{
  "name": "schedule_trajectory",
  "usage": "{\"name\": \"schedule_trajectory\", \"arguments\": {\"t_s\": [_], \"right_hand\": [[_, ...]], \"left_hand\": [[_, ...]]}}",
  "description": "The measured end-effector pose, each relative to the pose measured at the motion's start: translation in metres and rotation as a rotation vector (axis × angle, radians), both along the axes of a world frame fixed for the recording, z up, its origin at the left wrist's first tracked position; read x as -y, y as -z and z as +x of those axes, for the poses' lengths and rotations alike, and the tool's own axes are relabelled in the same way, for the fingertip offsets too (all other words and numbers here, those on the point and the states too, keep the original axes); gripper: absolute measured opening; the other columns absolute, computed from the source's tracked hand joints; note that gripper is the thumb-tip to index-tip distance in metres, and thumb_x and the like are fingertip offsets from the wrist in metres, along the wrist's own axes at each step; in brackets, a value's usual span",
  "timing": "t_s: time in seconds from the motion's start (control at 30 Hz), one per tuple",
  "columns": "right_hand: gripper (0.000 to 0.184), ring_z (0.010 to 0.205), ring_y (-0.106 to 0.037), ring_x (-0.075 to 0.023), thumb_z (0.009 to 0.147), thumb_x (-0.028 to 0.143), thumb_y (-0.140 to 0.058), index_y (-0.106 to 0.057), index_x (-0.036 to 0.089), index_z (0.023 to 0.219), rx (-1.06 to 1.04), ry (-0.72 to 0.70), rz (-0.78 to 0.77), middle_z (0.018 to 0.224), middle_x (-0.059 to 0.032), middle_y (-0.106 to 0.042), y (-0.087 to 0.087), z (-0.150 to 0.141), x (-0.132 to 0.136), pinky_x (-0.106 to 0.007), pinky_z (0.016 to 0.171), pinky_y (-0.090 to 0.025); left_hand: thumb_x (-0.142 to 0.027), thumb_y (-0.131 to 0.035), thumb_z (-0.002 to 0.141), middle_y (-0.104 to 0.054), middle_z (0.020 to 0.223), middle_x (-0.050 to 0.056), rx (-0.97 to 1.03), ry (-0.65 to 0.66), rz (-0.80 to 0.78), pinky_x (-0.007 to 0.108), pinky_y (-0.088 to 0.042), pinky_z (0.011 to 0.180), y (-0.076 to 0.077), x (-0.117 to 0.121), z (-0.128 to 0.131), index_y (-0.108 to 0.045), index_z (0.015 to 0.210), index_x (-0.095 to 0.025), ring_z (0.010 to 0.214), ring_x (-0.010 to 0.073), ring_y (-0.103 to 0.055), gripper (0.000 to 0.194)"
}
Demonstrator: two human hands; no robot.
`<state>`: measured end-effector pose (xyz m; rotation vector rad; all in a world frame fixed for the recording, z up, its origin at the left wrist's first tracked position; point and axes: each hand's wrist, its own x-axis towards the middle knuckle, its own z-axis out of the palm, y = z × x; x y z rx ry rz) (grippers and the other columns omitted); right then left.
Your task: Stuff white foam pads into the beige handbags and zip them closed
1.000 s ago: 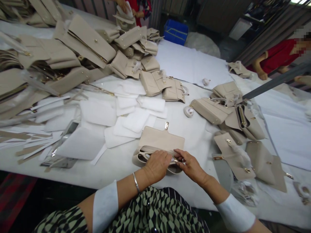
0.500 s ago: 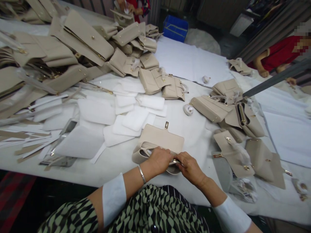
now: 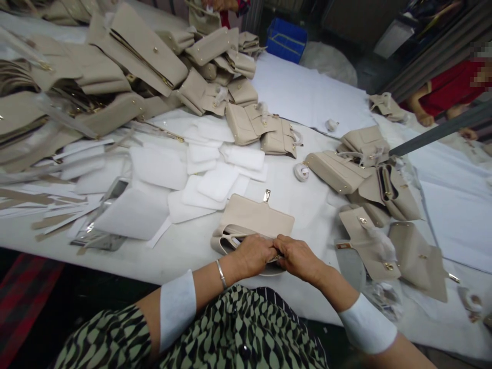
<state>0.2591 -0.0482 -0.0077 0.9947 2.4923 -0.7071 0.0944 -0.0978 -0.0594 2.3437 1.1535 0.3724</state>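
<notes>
Fingers (image 3: 267, 247) of the left hand (image 3: 253, 254) and right hand (image 3: 298, 259) clenched, grasping the near edge of an open beige handbag (image 3: 257, 218); white foam pads (image 3: 217, 182) nearby, on a cloth-covered table (image 3: 180, 261)

One head-worn camera faces forward and down, close above the hands (image 3: 255, 254) and table (image 3: 180, 261).

The beige handbag (image 3: 255, 218) looks matt and smooth, its clasp (image 3: 266, 195) glossy gold metal.
</notes>
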Motion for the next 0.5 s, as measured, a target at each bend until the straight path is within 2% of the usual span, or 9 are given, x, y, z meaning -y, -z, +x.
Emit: {"name": "schedule_trajectory", "arguments": {"t_s": [0.13,0.23,0.4,0.5], "right_hand": [[0.011,0.071,-0.055,-0.0148,0.072,0.021,-0.061,-0.055,0.021,0.081,0.120,0.055,0.039,0.084,-0.0012,-0.059,-0.002,-0.002,0.000,-0.025,0.059,-0.033],[0.007,0.071,-0.056,-0.0167,0.072,0.025,-0.062,-0.058,0.020,0.074,0.170,0.123,0.011,0.078,-0.0021,-0.062,-0.001,-0.002,0.000,-0.025,0.058,-0.031],[0.007,0.069,-0.056,-0.0138,0.075,0.019,-0.056,-0.061,0.019,0.071,0.045,0.265,-0.218,0.075,-0.0002,-0.063,-0.002,0.006,-0.002,-0.023,0.059,-0.035],[0.010,0.071,-0.055,-0.0135,0.078,0.017,-0.053,-0.062,0.019,0.073,-0.055,0.290,-0.139,0.077,-0.0008,-0.061,-0.005,0.009,0.000,-0.022,0.063,-0.038]], "left_hand": [[-0.025,-0.052,0.086,-0.066,0.079,0.004,0.027,0.024,0.035,0.030,-0.044,0.067,0.002,-0.003,0.001,-0.066,0.083,-0.019,0.074,0.0186,-0.060,0.016],[-0.025,-0.054,0.085,-0.065,0.078,0.003,0.019,0.067,0.022,0.029,-0.043,0.065,0.002,-0.003,-0.002,-0.066,0.082,-0.019,0.074,0.0185,-0.060,0.014],[-0.024,-0.052,0.084,-0.061,0.086,0.003,0.006,0.051,-0.003,0.029,-0.043,0.069,-0.007,0.000,-0.010,-0.064,0.080,-0.020,0.080,0.0185,-0.058,0.013],[-0.022,-0.046,0.087,-0.061,0.082,0.004,-0.037,-0.014,-0.009,0.030,-0.043,0.070,-0.012,0.002,-0.012,-0.061,0.075,-0.018,0.079,0.0192,-0.058,0.020]]}}
